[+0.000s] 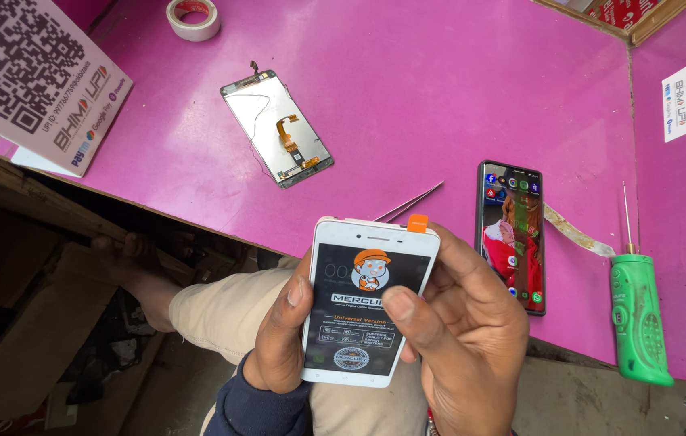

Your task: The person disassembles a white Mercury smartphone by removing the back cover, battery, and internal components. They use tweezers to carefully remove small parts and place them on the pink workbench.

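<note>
Now both hands, left hand [278,331] and right hand [464,339], have fingers clamped on the white rectangular smartphone [369,300]; at 3 o'clock the green plastic screwdriver [637,319] could roll off the pink surface [407,105] if an elbow nudges it.

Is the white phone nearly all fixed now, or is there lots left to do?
Probably nearly. Done, it seems: an old screen part lies apart on the pink table. In hand: the left hand and right hand hold the white phone, thumbs on its front, which wears a printed film with an orange tab. Left: that film looks unpeeled; tweezers and a green screwdriver remain out.
</note>
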